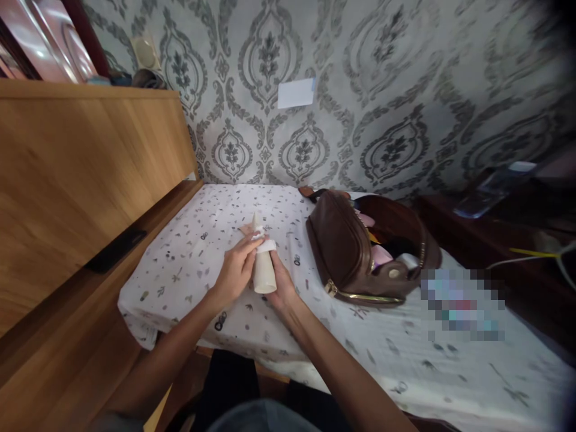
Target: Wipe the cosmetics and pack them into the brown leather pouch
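Note:
In front of me a cream-white bottle (264,276) with a white collar lies tilted, its base toward me. My right hand (282,282) is wrapped round its side from the right and below. The fingers of my left hand (236,267) close at its far end, on a white cap (258,232) with a pale pointed tip. My fingers partly cover the join, so I cannot tell whether cap and bottle are attached. A small pinkish piece (246,228) shows just left of the cap.
A brown leather bag (333,246), unzipped with several small items inside, stands to the right on the patterned white cloth (180,240). A blurred-out item (463,303) lies beyond it. A wooden cabinet (90,162) borders the left; a clear bottle (495,189) lies far right.

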